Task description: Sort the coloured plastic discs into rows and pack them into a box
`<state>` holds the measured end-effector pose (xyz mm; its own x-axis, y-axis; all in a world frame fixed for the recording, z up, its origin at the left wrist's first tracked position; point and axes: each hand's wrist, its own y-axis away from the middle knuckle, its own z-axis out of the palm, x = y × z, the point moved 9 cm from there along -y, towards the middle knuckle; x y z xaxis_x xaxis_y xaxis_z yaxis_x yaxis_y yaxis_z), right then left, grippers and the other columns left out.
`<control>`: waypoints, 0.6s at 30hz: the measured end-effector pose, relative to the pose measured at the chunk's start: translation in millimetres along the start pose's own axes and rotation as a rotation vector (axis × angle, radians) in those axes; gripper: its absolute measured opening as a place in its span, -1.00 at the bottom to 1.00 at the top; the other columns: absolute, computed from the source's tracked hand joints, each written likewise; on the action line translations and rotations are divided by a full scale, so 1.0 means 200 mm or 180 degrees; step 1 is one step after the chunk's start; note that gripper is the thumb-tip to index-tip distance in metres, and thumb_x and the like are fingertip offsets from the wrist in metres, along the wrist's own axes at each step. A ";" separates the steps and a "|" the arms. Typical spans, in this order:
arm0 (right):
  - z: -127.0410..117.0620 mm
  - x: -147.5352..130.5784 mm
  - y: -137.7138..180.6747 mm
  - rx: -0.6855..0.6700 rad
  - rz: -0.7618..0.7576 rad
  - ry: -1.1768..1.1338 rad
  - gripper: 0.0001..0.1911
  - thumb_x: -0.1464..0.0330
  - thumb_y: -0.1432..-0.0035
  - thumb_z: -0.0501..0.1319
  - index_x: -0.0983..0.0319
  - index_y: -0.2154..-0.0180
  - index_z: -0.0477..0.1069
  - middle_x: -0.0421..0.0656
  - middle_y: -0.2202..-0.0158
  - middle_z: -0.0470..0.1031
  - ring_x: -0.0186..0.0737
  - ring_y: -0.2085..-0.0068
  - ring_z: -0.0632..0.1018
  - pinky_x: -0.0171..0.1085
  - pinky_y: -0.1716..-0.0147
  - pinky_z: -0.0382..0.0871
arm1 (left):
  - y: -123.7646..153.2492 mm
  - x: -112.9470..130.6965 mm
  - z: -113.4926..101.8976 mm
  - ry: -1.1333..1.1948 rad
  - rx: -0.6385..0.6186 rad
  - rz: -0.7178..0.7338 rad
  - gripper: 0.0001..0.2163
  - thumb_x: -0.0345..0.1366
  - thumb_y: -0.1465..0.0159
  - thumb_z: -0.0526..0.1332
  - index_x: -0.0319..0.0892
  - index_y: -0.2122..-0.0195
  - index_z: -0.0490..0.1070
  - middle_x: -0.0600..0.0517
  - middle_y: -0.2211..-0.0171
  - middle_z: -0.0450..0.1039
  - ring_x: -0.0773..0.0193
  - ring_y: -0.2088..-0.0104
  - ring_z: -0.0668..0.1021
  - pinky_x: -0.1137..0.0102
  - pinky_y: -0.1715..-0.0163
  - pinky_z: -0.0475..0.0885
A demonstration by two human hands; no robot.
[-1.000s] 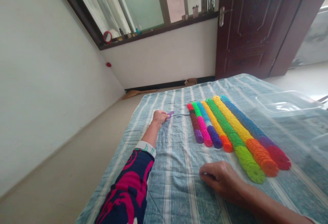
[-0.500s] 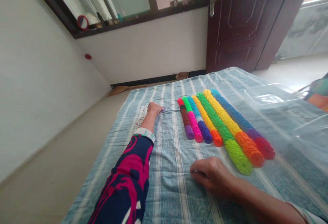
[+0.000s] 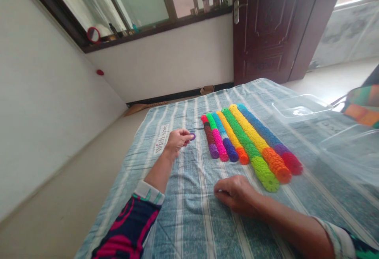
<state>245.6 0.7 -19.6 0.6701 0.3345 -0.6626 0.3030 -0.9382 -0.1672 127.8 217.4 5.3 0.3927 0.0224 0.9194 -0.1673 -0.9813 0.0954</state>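
My left hand (image 3: 178,139) pinches a small purple plastic disc (image 3: 192,136) at its edge, just above the striped cloth (image 3: 189,184). To its right lie rows of notched plastic discs pressed together by colour. The nearest is a short red, brown and purple row (image 3: 209,136); a longer green row (image 3: 244,136) and a blue, purple and red row (image 3: 268,134) lie further right. Closed and resting on the cloth below the rows is my right hand (image 3: 237,194); its fingers are curled under and whatever is inside is hidden.
Two clear plastic boxes, one at the back (image 3: 299,109) and one nearer (image 3: 349,148), stand at the right. Beyond them is an orange and green striped item (image 3: 363,105). A wall (image 3: 166,59) and a brown door (image 3: 272,26) are behind the cloth-covered surface.
My left hand has come nearer and turned, bringing the purple disc with it and uncovering the printed words on the cloth. My right hand stays resting. The view has shifted slightly.
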 end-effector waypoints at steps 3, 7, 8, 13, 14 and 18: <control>-0.01 -0.01 0.00 -0.0011 0.0006 0.0071 -0.83 0.44 -0.12 0.15 0.21 0.44 0.50 -0.23 0.52 0.51 -0.36 0.50 0.41 -0.36 0.48 0.05 | 0.19 0.02 0.12 0.0062 -0.0345 0.0067 -0.79 -0.28 0.15 0.37 -0.21 0.53 0.37 0.15 0.66 0.34 0.47 0.65 0.34 0.52 0.64 0.17; -0.01 -0.01 -0.01 -0.0010 -0.0011 0.0128 -0.84 0.44 -0.12 0.16 0.21 0.41 0.52 -0.22 0.49 0.54 -0.35 0.48 0.43 -0.36 0.47 0.04 | 0.35 0.04 0.28 -0.0047 -0.0577 0.0279 -0.87 -0.34 0.09 0.32 -0.20 0.57 0.36 0.17 0.67 0.32 0.45 0.64 0.34 0.50 0.61 0.22; -0.01 -0.01 -0.01 -0.0013 -0.0010 0.0143 -0.85 0.44 -0.11 0.17 0.21 0.40 0.52 -0.21 0.48 0.55 -0.35 0.47 0.44 -0.36 0.47 0.04 | 0.37 0.04 0.31 -0.0102 -0.0584 0.0387 -0.88 -0.35 0.08 0.31 -0.20 0.58 0.36 0.17 0.67 0.32 0.45 0.63 0.34 0.50 0.60 0.23; -0.01 0.00 -0.01 0.0022 0.0003 0.0189 -0.86 0.43 -0.12 0.19 0.20 0.37 0.54 -0.20 0.46 0.57 -0.33 0.46 0.47 -0.35 0.48 0.03 | 0.40 0.04 0.37 -0.0539 -0.0451 0.0867 -0.92 -0.35 0.04 0.29 -0.20 0.57 0.39 0.13 0.60 0.37 0.40 0.54 0.40 0.49 0.52 0.29; -0.01 0.00 -0.01 0.0025 0.0000 0.0195 -0.86 0.43 -0.12 0.19 0.20 0.37 0.54 -0.20 0.45 0.58 -0.32 0.45 0.48 -0.35 0.48 0.03 | 0.40 0.03 0.38 -0.0597 -0.0453 0.0899 -0.92 -0.35 0.03 0.28 -0.20 0.56 0.39 0.13 0.59 0.38 0.39 0.53 0.41 0.49 0.51 0.30; -0.02 0.00 -0.01 0.0010 0.0034 0.0204 -0.86 0.42 -0.12 0.20 0.19 0.35 0.55 -0.18 0.44 0.58 -0.29 0.43 0.50 -0.34 0.47 0.05 | 0.41 0.03 0.40 -0.0770 -0.0440 0.0946 -0.95 -0.36 0.01 0.28 -0.20 0.53 0.43 0.11 0.55 0.42 0.37 0.49 0.45 0.48 0.45 0.35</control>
<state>246.9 3.0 -16.2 0.7154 0.3295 -0.6162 0.2935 -0.9420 -0.1628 189.1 122.4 -12.5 0.5076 -0.3201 0.7999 -0.4190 -0.9029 -0.0954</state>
